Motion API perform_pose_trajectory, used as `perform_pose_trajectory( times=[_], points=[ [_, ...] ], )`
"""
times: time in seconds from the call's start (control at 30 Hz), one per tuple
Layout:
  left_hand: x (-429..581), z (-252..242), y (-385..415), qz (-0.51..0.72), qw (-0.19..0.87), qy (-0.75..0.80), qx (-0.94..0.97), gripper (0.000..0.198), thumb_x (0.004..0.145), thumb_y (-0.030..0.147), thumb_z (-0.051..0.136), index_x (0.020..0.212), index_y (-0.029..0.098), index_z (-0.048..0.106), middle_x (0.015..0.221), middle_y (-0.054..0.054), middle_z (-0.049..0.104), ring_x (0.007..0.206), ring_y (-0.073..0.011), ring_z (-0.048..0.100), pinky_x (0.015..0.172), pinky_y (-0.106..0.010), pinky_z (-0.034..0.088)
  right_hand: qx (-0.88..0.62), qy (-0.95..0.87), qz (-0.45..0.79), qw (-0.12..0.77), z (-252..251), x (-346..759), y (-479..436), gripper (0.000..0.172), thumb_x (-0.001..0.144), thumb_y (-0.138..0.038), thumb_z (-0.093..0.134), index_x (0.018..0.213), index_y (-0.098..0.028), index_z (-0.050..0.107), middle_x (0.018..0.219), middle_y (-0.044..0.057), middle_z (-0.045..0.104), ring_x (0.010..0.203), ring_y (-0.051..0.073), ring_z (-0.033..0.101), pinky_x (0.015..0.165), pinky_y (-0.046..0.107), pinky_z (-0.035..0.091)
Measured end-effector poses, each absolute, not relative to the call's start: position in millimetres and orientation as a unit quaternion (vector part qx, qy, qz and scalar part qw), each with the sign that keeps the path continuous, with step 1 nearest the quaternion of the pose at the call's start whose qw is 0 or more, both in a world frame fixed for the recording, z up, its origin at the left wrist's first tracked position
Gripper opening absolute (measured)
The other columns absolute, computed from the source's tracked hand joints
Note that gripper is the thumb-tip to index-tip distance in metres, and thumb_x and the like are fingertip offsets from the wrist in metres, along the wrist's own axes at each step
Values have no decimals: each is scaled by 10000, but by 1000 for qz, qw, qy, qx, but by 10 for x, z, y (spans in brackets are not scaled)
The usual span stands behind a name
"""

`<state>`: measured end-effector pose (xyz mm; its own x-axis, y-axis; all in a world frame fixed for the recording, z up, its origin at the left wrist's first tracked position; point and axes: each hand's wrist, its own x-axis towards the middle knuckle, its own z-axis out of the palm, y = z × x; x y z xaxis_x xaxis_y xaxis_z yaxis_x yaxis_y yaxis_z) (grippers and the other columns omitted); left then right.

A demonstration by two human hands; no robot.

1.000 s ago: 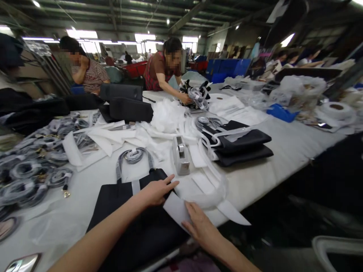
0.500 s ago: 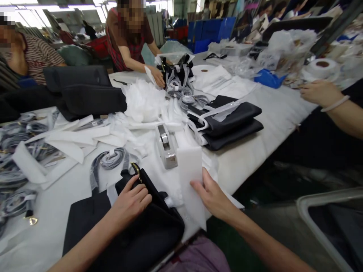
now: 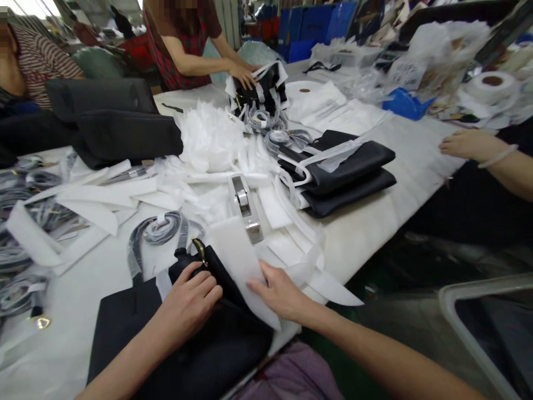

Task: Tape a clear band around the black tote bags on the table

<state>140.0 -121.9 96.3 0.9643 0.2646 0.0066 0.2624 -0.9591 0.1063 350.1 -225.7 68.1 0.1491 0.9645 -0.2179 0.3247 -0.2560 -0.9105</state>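
A black handbag lies in front of me, its top opening with a gold zipper facing away and to the right. My left hand rests over the bag, fingers curled round the edge of the opening beside the zipper. Pinched between thumb and fingers of my right hand is a flat white foam sheet, tilted along the bag's opening. A wrapped grey strap lies coiled behind the bag. Just beyond the foam sheet stands a tape dispenser. My left fingertips are partly hidden.
Folded black bags are stacked to the right, and white foam strips with more coiled straps lie left. Across the table a co-worker's hands handle another bag. Another person's hand rests at the right edge. A plastic bin stands lower right.
My right hand has moved left with the foam sheet, bringing it from beside the bag to its opening. My left hand has stayed on the bag. The view has shifted slightly.
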Motion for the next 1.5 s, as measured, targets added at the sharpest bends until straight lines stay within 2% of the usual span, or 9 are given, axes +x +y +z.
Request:
perform_pose_trajectory(
  times=[0.1, 0.23, 0.37, 0.47, 0.83, 1.03, 1.17, 1.33, 1.5],
  points=[
    [1559, 1052, -1137, -54, 137, 129, 981, 355, 955, 396, 385, 745, 196, 590, 748, -8, 565, 742, -153, 553, 842, -334, 425, -673, -415, 431, 434, 787, 3692, -2482, 265, 869, -334, 507, 1063, -161, 556, 959, 38, 644, 845, 185, 581, 725, 286, 456],
    [1886, 1034, -1008, -128, 163, 141, 968, 205, 904, 314, 465, 910, 209, 642, 872, -26, 615, 714, -150, 615, 689, -270, 464, -590, -556, 482, 334, 731, 3563, -2941, 179, 878, -337, 544, 955, -188, 609, 997, 33, 635, 862, 179, 578, 728, 266, 459],
    [2240, 924, -983, -301, 120, 92, 941, 176, 691, 338, 721, 813, 220, 678, 754, -43, 659, 745, -275, 664, 635, -349, 492, -595, -719, 277, 229, 295, 3139, -3299, 88, 883, -278, 565, 825, -231, 612, 1054, 33, 595, 838, 172, 511, 715, 282, 415],
    [2328, 852, -1017, -378, 96, 73, 918, 59, 712, 267, 696, 712, 214, 673, 695, -46, 666, 716, -269, 673, 636, -359, 499, -615, -731, 192, 227, -28, 2954, -3385, 193, 924, -207, 475, 769, -223, 589, 897, 15, 600, 699, 143, 449, 621, 271, 359],
    [2008, 734, -1011, -298, 129, 122, 938, 108, 840, 275, 535, 771, 219, 597, 786, 1, 605, 625, -180, 633, 555, -268, 426, -526, -672, 430, 294, 258, 3336, -3132, 203, 909, -353, 519, 957, -200, 643, 1337, 83, 528, 1109, 206, 491, 939, 354, 415],
    [1987, 970, -932, -231, 187, 100, 949, 287, 942, 425, 403, 973, 224, 606, 998, -32, 618, 795, -158, 618, 684, -282, 446, -586, -518, 512, 357, 390, 3445, -3056, 245, 875, -398, 551, 884, -180, 663, 1043, 75, 646, 946, 205, 579, 830, 312, 457],
    [1809, 1123, -1021, -155, 118, 100, 976, 425, 807, 529, 617, 1128, 259, 557, 1163, -39, 618, 1089, -278, 515, 941, -468, 324, -695, -367, 480, 391, 423, 3545, -2982, 298, 914, -435, 443, 932, -179, 597, 810, 21, 639, 724, 171, 571, 647, 270, 438],
    [1656, 1033, -1218, -148, 42, 124, 980, 45, 896, 249, 548, 933, 228, 562, 982, -13, 650, 978, -237, 521, 809, -419, 297, -679, -436, 458, 373, 538, 3533, -2718, 148, 879, -325, 481, 870, -194, 550, 739, -13, 585, 679, 147, 526, 632, 246, 403],
    [1575, 970, -1254, -85, 31, 117, 989, 110, 900, 137, 485, 844, 219, 532, 842, 2, 620, 824, -195, 507, 704, -381, 267, -665, -524, 470, 249, 515, 3495, -2615, 77, 789, -256, 566, 761, -186, 582, 725, 17, 633, 698, 176, 582, 635, 251, 408]
  ],
)
